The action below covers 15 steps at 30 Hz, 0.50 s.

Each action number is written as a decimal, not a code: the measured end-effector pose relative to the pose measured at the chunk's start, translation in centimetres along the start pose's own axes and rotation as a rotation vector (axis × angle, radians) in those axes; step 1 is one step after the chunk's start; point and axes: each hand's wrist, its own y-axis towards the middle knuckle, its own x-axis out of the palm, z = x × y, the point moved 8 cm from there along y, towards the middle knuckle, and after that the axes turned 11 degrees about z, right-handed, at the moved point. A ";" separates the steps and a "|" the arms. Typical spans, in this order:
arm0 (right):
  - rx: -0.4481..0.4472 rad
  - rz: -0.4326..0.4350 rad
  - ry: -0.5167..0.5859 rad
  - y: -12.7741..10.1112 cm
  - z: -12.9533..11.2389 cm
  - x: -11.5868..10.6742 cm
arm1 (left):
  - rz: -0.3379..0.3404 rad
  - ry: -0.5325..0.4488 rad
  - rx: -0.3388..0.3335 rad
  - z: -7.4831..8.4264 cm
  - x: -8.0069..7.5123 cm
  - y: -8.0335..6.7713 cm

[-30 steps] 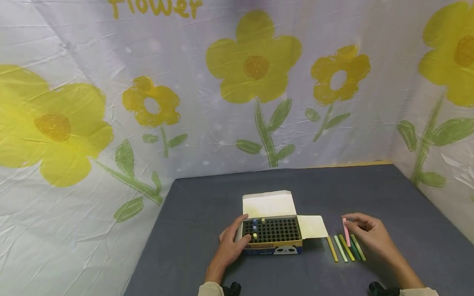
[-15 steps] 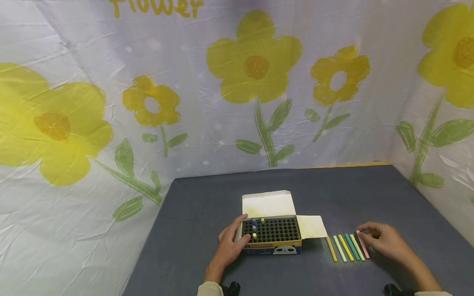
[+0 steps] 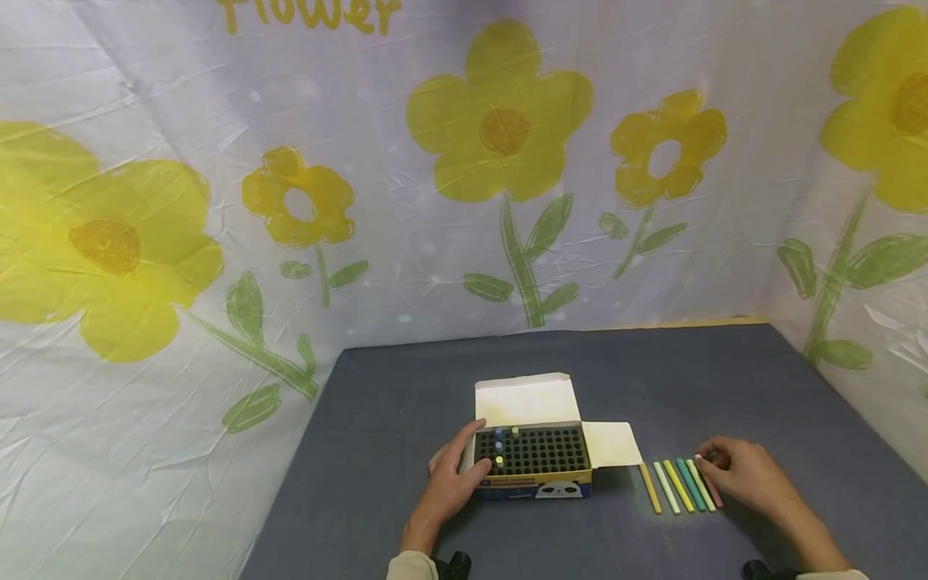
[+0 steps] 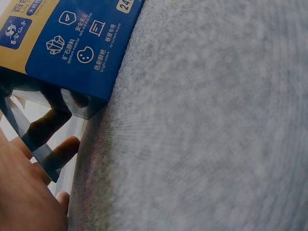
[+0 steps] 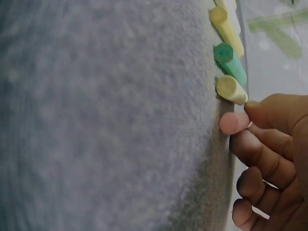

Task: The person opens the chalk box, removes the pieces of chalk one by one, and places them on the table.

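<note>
My left hand (image 3: 451,482) holds the left end of an open chalk box (image 3: 532,486), thumb at the front and fingers toward the back. The left wrist view shows fingers (image 4: 62,151) behind an end flap of the blue and yellow box (image 4: 77,48). Several chalk ends stand in its black holed insert (image 3: 547,451). My right hand (image 3: 750,477) pinches a pink chalk stick (image 5: 233,123) lying on the table, at the right end of a row. Left of it lie a pale yellow-green chalk (image 5: 230,89), a green chalk (image 5: 231,62) and a yellow chalk (image 3: 677,486).
The box's white lid (image 3: 527,400) is folded back, and its side flap (image 3: 611,445) sticks out right, close to the orange chalk (image 3: 649,488). A white chalk (image 3: 666,486) lies beside that. The dark table (image 3: 406,387) meets a flower-printed curtain (image 3: 406,266) behind.
My right hand has carried the pink chalk right and set it down at the row's right end, then shifted slightly left. The left hand has stayed on the box.
</note>
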 end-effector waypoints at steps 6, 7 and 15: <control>-0.004 -0.027 -0.005 -0.2 -0.1 0.2 | -0.005 -0.017 0.002 0.1 0.0 0.1; -0.006 -0.029 -0.007 -0.2 -0.1 0.2 | -0.005 -0.020 0.004 0.1 0.0 0.1; -0.007 -0.008 -0.011 0.0 -0.1 -0.2 | -0.001 -0.008 0.002 0.1 -0.1 -0.2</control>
